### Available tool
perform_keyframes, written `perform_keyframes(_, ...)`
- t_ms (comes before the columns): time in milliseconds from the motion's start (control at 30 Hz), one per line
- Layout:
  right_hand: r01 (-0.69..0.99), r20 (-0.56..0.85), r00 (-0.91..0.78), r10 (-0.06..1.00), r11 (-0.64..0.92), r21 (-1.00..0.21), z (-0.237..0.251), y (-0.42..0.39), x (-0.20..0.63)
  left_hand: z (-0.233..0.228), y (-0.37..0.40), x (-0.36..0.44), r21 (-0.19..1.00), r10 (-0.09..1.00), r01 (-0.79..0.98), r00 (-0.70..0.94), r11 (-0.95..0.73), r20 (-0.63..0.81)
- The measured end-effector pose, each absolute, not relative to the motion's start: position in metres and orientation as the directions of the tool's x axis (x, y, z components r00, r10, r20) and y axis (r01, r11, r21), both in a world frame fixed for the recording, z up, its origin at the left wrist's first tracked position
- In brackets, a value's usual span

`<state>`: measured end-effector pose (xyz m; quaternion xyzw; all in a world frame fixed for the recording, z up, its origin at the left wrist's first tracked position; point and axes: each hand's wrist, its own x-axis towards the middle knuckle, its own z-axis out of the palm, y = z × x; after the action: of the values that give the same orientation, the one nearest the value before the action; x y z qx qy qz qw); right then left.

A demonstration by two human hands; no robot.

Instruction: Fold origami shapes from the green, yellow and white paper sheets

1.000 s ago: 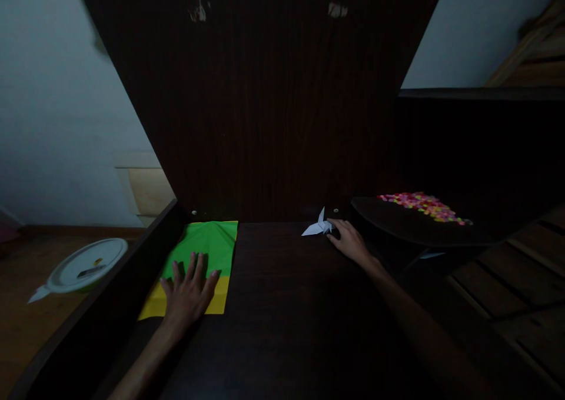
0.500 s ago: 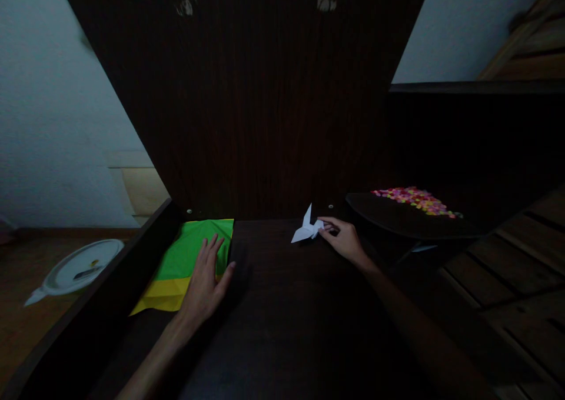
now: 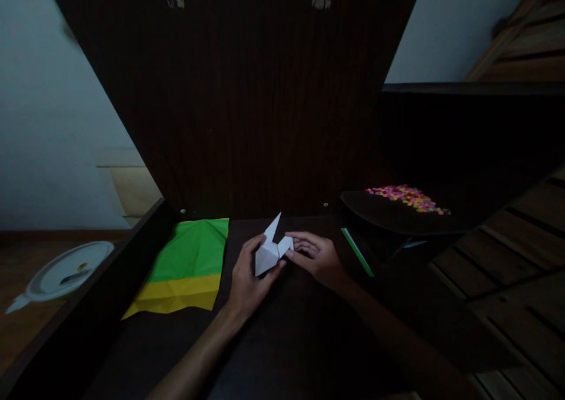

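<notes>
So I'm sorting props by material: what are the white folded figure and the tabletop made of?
The white folded figure, held between the left hand and right hand, looks like matte paper: sharp creases, thin pointed flaps. The tabletop looks like dark wood or wood veneer with faint grain; the dim light leaves that open.

dim room: a dark wooden desk (image 3: 282,341) with a tall dark back panel (image 3: 247,106), pale walls (image 3: 48,123) either side, wooden floor (image 3: 17,306) to its left.

Both hands now hold the paper crane (image 3: 271,250) mid-table.
</notes>
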<state>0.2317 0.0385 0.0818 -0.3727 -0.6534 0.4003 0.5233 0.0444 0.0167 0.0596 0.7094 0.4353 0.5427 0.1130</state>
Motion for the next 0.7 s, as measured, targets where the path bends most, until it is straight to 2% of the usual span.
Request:
perform_keyframes(133,0.148,0.457,-0.185,0.87,0.485,-0.862,0.085,0.035,0.23,0.062,0.017,0.037,0.611,0.716,0.485,0.047,-0.626,0.697)
perform_keyframes(300,0.363,0.624,-0.269,0.734,0.677,-0.64,0.101,0.029,0.235,0.067,0.018,0.028,0.548,0.661,0.464,0.114,-0.696,0.742)
perform_keyframes(467,0.396,0.621,-0.375,0.688,0.725,-0.564,0.116,0.028,0.239,0.069,0.019,0.022,0.571,0.682,0.442,0.143,-0.692,0.717)
perform_keyframes(700,0.419,0.57,-0.43,0.7,0.714,-0.561,0.128,0.035,0.251,0.072,0.017,0.018,0.614,0.729,0.431,0.174,-0.661,0.662)
